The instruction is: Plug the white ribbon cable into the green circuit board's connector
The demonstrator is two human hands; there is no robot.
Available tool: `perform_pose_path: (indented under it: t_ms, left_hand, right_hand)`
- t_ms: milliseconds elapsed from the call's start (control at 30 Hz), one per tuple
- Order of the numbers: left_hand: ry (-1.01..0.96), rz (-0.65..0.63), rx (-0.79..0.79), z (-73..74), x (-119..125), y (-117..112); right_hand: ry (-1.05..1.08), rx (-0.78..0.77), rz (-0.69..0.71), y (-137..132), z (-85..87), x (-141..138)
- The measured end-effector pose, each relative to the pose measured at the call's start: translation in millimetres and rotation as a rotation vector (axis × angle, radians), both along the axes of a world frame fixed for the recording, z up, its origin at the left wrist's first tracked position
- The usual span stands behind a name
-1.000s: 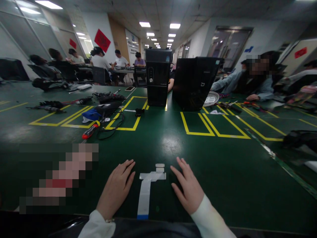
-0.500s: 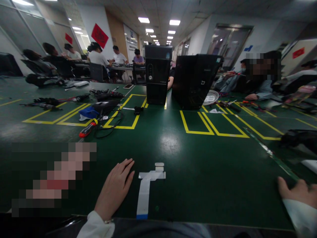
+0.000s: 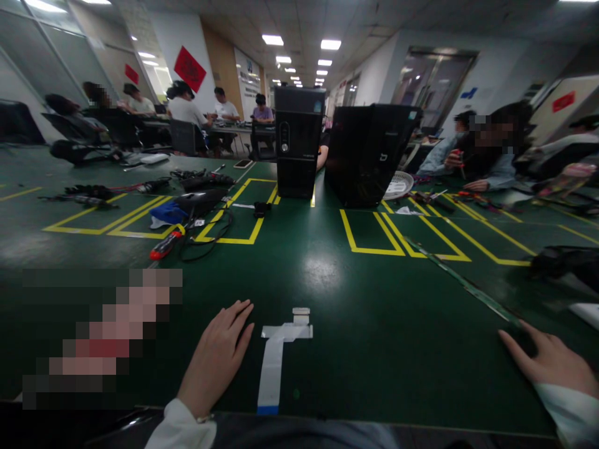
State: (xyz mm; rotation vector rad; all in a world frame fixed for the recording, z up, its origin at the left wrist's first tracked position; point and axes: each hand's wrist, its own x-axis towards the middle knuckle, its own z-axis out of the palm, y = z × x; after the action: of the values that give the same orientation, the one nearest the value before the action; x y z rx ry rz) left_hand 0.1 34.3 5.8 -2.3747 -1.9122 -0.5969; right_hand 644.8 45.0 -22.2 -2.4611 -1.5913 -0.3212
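My left hand [image 3: 216, 360] lies flat on the green table [image 3: 355, 312], fingers together and stretched out, just left of a white flat ribbon cable [image 3: 275, 362] with a blue end at the near edge. My right hand [image 3: 552, 362] is far out to the right, fingers spread on the table, its fingertips on the near end of a long thin green strip [image 3: 461, 284]. That strip runs diagonally away to the upper left. Neither hand holds anything.
Two black computer towers [image 3: 299, 142] [image 3: 367, 153] stand mid-table. Left of them lie a red-handled screwdriver [image 3: 165, 244], black cables and a blue cloth [image 3: 168, 215]. A white basket [image 3: 399, 184] and tools lie at right, where a person works. Other people sit at far tables.
My right hand left the spot beside the ribbon cable and went far right to the green strip. The strip has swung so its far end points further left. My left hand stayed.
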Motion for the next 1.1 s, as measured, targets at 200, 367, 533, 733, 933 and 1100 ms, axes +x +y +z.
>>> perform_pose_path:
  t_ms: [200,367,533,733,933,1100]
  left_hand:
    - [-0.014,0.0,0.002,0.8,-0.4,-0.2]
    - [-0.002,0.003,-0.018,1.6,-0.7,-0.1]
    - [-0.035,-0.01,0.014,2.4,-0.7,0.2]
    - [-0.013,-0.011,0.011,1.9,-0.4,0.6]
    - [0.007,-0.002,-0.011,1.4,-0.7,0.3]
    - [0.003,-0.003,0.005,1.0,-0.7,0.3]
  right_hand:
    - [0.241,0.028,0.351,-0.9,15.1,-47.7]
    - [0.195,0.058,0.652,9.6,12.5,-99.3]
    - [0.198,-0.017,0.918,29.0,18.6,-141.8]
    - [0.234,-0.014,1.068,55.5,26.9,-179.2]
    - [0.232,-0.031,1.212,73.7,28.8,-230.3]
    - [0.226,-0.049,1.291,78.0,34.8,-275.7]
